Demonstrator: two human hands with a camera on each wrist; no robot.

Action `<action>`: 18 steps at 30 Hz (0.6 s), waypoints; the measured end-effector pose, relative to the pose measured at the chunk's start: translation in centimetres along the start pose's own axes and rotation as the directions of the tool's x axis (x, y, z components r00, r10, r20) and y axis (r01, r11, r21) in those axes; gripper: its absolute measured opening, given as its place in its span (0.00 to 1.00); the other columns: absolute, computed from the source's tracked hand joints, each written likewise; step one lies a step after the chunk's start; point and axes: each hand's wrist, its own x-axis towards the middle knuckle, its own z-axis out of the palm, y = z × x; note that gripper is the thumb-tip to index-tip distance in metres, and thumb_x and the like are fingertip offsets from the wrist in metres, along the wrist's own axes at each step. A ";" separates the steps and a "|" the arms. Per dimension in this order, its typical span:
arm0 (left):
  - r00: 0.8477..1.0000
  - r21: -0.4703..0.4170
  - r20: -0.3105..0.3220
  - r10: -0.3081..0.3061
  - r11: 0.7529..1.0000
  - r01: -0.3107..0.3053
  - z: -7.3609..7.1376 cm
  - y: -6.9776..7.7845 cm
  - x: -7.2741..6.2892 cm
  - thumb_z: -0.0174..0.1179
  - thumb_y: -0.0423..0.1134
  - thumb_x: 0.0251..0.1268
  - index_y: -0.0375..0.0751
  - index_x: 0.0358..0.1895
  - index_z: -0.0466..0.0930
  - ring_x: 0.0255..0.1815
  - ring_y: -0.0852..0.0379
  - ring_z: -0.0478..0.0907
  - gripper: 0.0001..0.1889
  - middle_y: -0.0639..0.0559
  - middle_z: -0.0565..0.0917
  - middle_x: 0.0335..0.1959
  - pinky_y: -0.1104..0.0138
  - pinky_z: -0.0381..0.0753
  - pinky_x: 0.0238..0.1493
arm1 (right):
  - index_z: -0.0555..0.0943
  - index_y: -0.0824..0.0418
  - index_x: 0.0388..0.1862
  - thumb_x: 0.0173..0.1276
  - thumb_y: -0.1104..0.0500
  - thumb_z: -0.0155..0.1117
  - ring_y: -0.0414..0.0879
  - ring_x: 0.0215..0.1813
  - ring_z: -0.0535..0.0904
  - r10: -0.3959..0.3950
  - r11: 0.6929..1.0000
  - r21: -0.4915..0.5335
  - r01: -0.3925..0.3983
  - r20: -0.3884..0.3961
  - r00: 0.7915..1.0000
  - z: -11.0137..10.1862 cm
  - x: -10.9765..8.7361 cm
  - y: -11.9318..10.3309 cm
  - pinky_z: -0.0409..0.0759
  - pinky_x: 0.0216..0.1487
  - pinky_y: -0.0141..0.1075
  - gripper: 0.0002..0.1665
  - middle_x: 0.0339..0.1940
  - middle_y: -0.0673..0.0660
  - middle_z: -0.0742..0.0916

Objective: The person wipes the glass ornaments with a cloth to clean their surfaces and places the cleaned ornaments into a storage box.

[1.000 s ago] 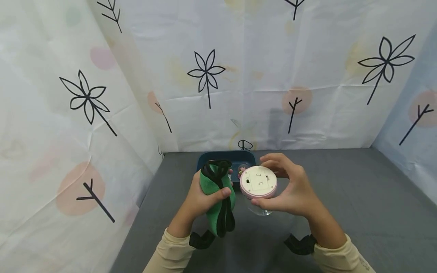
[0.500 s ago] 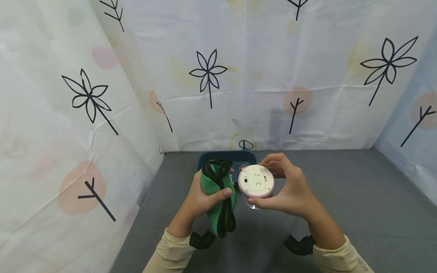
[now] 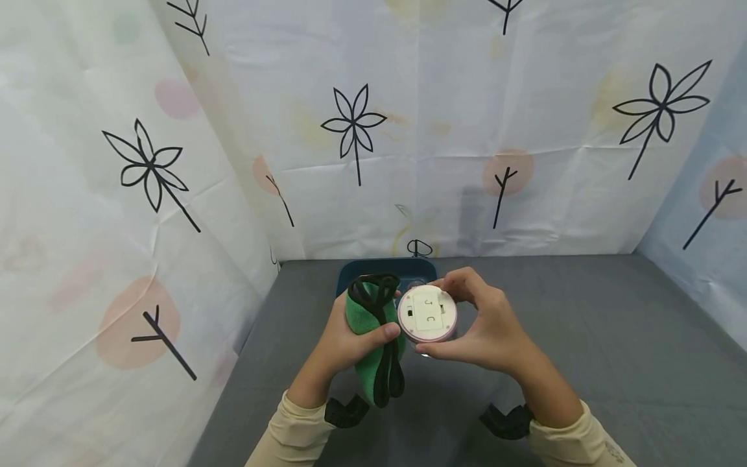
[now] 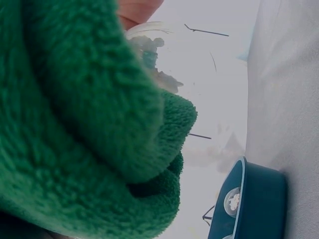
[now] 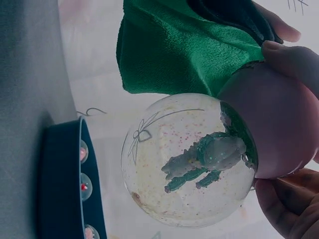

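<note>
A snow globe with a clear ball [image 5: 189, 159] and a pink base [image 5: 279, 119] is gripped by my right hand [image 3: 481, 324], thumb and fingers on either side of the base. Its cream underside [image 3: 428, 314] faces the head camera, with the ball pointing away. Inside the ball are a pale and green figure and floating glitter. My left hand [image 3: 353, 337] grips a folded green cloth [image 3: 367, 379] with dark edging, thumb across its front. In the right wrist view the cloth overlaps the globe's base and ball.
Behind the hands, a dark blue tray [image 3: 350, 267] stands on the grey table [image 3: 583, 337] near the back wall. Small clear balls [image 5: 85, 186] with coloured bits inside sit in it. Patterned white fabric [image 3: 443, 130] encloses the back and sides.
My right hand has brought the snow globe leftward, right up to the green cloth, and the ball is now more hidden behind the base. The left hand stays almost where it was.
</note>
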 end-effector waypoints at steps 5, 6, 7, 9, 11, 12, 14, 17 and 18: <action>1.000 -0.004 -0.002 -0.002 1.000 0.002 0.0 0.0 0.0 0.74 0.52 0.67 0.40 0.66 0.77 0.44 0.55 0.89 0.31 0.31 0.85 0.56 0.61 0.92 0.46 | 0.74 0.61 0.54 0.35 0.57 0.97 0.44 0.51 0.90 -0.004 1.000 -0.001 0.004 -0.011 1.000 0.0 0.0 0.0 0.85 0.57 0.28 0.50 0.53 0.53 0.92; 1.000 -0.006 -0.003 -0.003 1.000 0.003 0.0 0.0 0.0 0.74 0.52 0.67 0.39 0.66 0.77 0.44 0.57 0.88 0.31 0.30 0.85 0.56 0.62 0.92 0.46 | 0.74 0.60 0.54 0.35 0.57 0.97 0.44 0.51 0.90 0.004 1.000 -0.001 -0.004 -0.012 1.000 0.0 0.0 0.0 0.85 0.57 0.28 0.50 0.53 0.52 0.92; 1.000 -0.007 -0.004 -0.004 1.000 0.004 0.0 0.0 0.0 0.74 0.52 0.67 0.39 0.66 0.77 0.44 0.58 0.88 0.31 0.29 0.84 0.56 0.62 0.92 0.46 | 0.73 0.60 0.54 0.34 0.57 0.98 0.44 0.51 0.90 0.012 1.000 -0.002 -0.012 -0.013 1.000 0.0 0.0 0.0 0.85 0.57 0.28 0.50 0.54 0.52 0.92; 1.000 -0.008 -0.005 -0.006 1.000 0.006 0.0 0.0 0.0 0.74 0.52 0.67 0.39 0.65 0.77 0.44 0.59 0.88 0.31 0.27 0.84 0.56 0.62 0.92 0.46 | 0.73 0.59 0.53 0.33 0.56 0.98 0.43 0.52 0.90 0.024 1.000 -0.004 -0.024 -0.014 1.000 -0.1 0.0 -0.1 0.85 0.57 0.28 0.51 0.53 0.51 0.92; 1.000 -0.007 -0.003 -0.010 1.000 0.010 0.0 0.0 0.0 0.75 0.52 0.67 0.39 0.65 0.77 0.43 0.59 0.88 0.30 0.28 0.84 0.56 0.62 0.92 0.46 | 0.72 0.58 0.52 0.33 0.56 0.98 0.42 0.52 0.89 0.029 1.000 -0.005 -0.029 -0.011 1.000 -0.1 0.0 -0.1 0.85 0.57 0.28 0.51 0.54 0.50 0.92; 1.000 -0.006 -0.002 -0.013 1.000 0.013 0.0 0.0 0.0 0.75 0.52 0.67 0.40 0.65 0.77 0.43 0.58 0.88 0.30 0.29 0.84 0.56 0.62 0.92 0.46 | 0.72 0.58 0.52 0.33 0.55 0.98 0.42 0.52 0.89 0.027 1.000 -0.006 -0.027 -0.010 1.000 -0.1 0.0 -0.1 0.85 0.56 0.28 0.51 0.54 0.49 0.92; 1.000 -0.001 -0.001 -0.019 1.000 0.019 0.0 0.0 0.0 0.74 0.52 0.67 0.41 0.65 0.77 0.44 0.56 0.88 0.30 0.33 0.85 0.56 0.62 0.92 0.46 | 0.72 0.59 0.51 0.33 0.55 0.98 0.42 0.51 0.90 0.013 1.000 -0.009 -0.013 -0.010 1.000 0.0 0.0 0.0 0.85 0.55 0.28 0.50 0.53 0.50 0.92; 1.000 -0.003 -0.002 -0.027 1.000 0.027 0.0 0.0 0.0 0.75 0.52 0.67 0.41 0.65 0.77 0.45 0.53 0.88 0.30 0.38 0.86 0.56 0.62 0.92 0.47 | 0.74 0.60 0.52 0.34 0.55 0.98 0.44 0.49 0.90 -0.007 1.000 -0.010 0.007 -0.013 1.000 0.0 0.0 0.1 0.85 0.54 0.27 0.50 0.53 0.52 0.92; 1.000 -0.006 -0.001 -0.025 1.000 0.025 0.0 0.0 -0.1 0.75 0.51 0.67 0.41 0.65 0.77 0.45 0.52 0.88 0.30 0.39 0.86 0.56 0.62 0.92 0.47 | 0.74 0.60 0.52 0.34 0.55 0.98 0.44 0.48 0.90 -0.011 1.000 -0.008 0.011 -0.012 1.000 0.0 0.0 0.2 0.85 0.54 0.27 0.49 0.53 0.52 0.92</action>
